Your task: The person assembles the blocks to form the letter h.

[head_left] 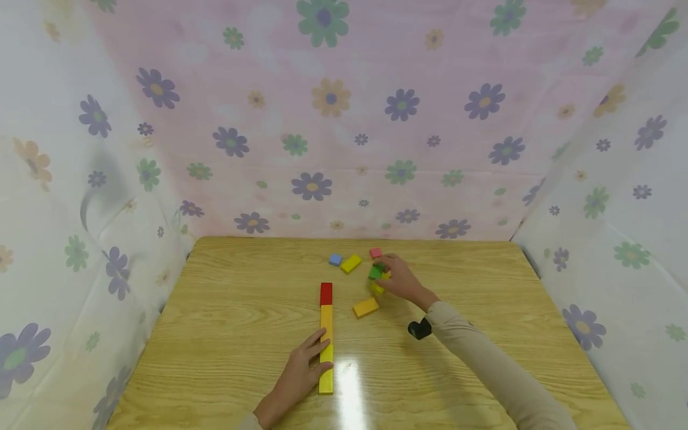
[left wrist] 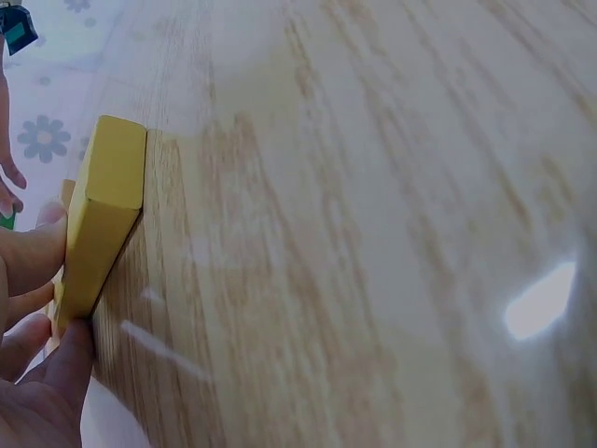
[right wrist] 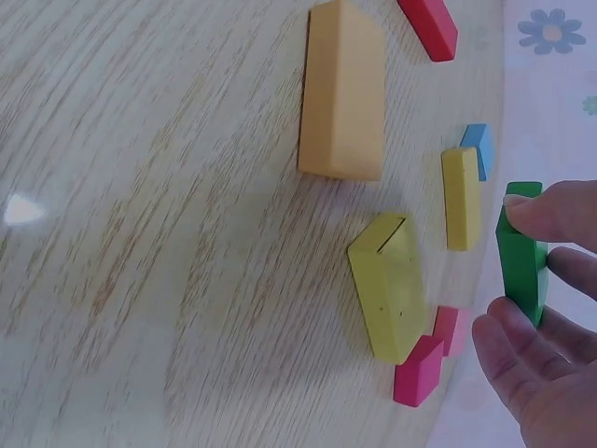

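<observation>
In the head view my left hand (head_left: pixel 297 371) lies over a straight row of blocks. It holds the yellow block (head_left: pixel 325 384) at the near end, its fingertips also on the orange block (head_left: pixel 326 319). A red block (head_left: pixel 326 294) forms the far end. The left wrist view shows thumb and fingers against the sides of the yellow block (left wrist: pixel 103 201). My right hand (head_left: pixel 400 279) pinches a green block (right wrist: pixel 524 257) between thumb and fingers, raised off the table. Below that hand lies another yellow block (right wrist: pixel 392 289), partly hidden by it in the head view.
Loose on the wooden table (head_left: pixel 226 310) lie an orange block (head_left: pixel 365 308), a yellow block (head_left: pixel 352 264), a blue block (head_left: pixel 335 260) and pink blocks (right wrist: pixel 419 371). Flower-patterned cloth (head_left: pixel 365 119) encloses the back and sides. A black device (head_left: pixel 420 328) sits at my right wrist.
</observation>
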Demonstrator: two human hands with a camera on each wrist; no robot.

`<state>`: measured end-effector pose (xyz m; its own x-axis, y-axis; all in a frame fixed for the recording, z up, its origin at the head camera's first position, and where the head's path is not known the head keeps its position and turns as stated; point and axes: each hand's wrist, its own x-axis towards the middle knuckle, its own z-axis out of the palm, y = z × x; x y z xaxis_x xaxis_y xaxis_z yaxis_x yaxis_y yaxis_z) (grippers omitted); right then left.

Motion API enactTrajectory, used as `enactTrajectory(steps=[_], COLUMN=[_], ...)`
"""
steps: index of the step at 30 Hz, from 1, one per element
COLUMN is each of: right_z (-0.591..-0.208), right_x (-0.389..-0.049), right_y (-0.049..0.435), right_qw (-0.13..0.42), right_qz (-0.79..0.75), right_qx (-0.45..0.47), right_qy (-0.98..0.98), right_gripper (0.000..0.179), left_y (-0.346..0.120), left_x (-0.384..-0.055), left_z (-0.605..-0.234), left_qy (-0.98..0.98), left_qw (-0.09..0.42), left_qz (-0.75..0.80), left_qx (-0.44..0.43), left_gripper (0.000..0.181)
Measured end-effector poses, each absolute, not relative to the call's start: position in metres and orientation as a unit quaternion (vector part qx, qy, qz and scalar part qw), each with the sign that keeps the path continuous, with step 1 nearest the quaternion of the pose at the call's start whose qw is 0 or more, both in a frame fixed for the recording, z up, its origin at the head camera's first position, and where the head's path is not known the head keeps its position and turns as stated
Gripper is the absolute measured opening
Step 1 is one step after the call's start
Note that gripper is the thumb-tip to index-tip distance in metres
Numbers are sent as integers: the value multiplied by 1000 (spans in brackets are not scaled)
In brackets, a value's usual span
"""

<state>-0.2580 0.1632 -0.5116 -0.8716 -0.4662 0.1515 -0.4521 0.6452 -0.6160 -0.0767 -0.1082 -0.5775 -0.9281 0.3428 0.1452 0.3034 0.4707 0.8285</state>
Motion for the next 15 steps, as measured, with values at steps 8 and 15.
enactTrajectory(steps=[8, 15], right_z=[-509, -505], right_x=[-259, -263], right_y=[149, 139], right_qw=[23, 29], right_qz=[-350, -357], right_qx=[-268, -278], right_qy=[897, 891], right_gripper=[42, 43], left_y=[-108, -109], left_x=[-77, -78], left_z=[-580, -581], left_qy=[855, 854], left_qw=[24, 24], left_qz=[484, 485], left_qx=[184, 185], left_gripper=[51, 52])
